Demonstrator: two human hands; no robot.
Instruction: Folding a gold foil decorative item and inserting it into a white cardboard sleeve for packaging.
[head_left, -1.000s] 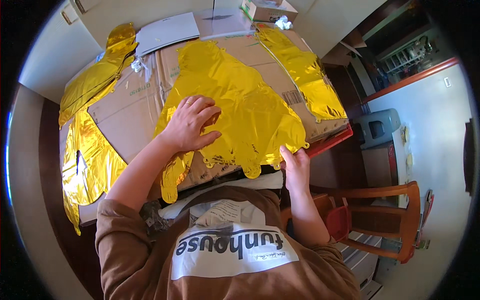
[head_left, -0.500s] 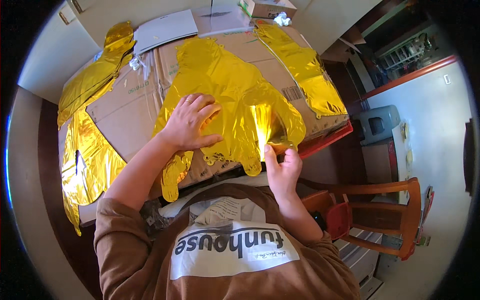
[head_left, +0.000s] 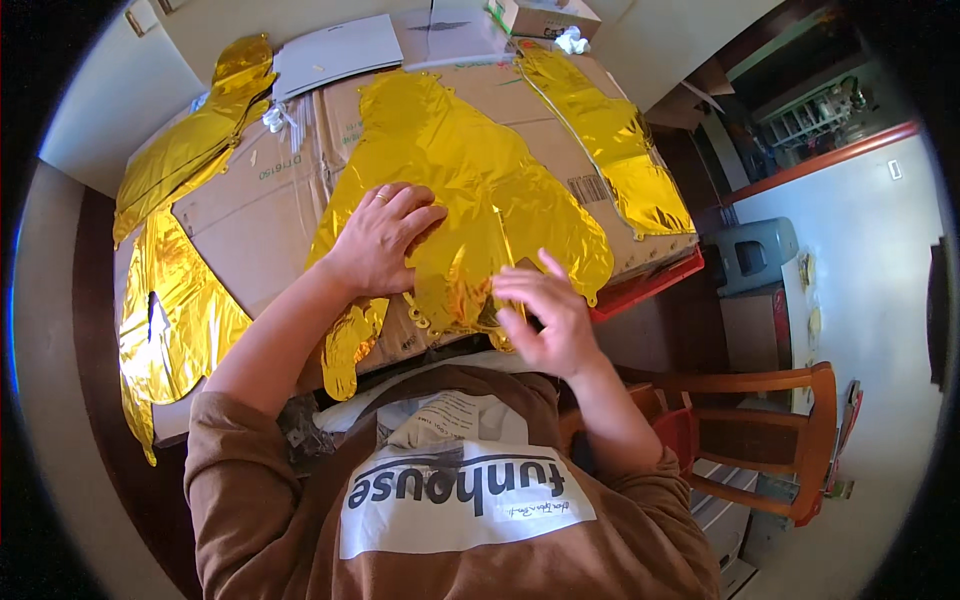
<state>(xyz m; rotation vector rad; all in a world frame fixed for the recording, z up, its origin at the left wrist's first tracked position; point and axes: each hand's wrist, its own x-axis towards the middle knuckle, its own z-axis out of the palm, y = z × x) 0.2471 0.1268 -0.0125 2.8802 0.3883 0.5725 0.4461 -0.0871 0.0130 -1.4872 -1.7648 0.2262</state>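
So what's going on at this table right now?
A person in a brown sweatshirt is working on a flat, uninflated gold foil balloon spread over flattened brown cardboard. The left hand presses flat on the foil; the right hand is open at its near edge. More gold foil balloons lie to the left and right.

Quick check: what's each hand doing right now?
Left hand: open, pressed flat on the gold foil balloon.
Right hand: open, fingers spread at the balloon's near edge, gripping nothing.
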